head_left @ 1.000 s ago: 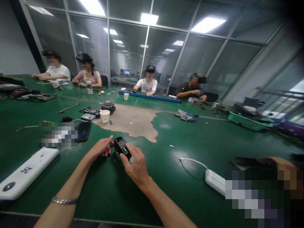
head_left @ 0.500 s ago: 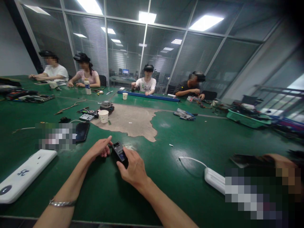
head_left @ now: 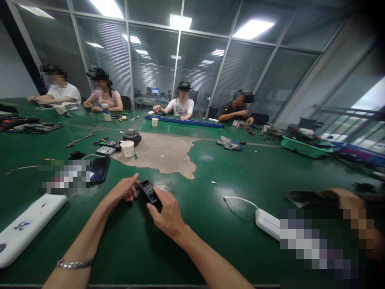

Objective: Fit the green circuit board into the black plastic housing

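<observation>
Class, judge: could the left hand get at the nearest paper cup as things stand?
Probably yes: the left hand seems to hold nothing, and the dark slab lies left of the direct way to that paper cup.

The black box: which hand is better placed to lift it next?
Probably the right hand, which grips the black box between thumb and fingers; the left hand is close beside it, contact unclear.

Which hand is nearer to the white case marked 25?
Left. The left hand is right of the white case, apart from it; the right hand, holding the black device, is farther right.
</observation>
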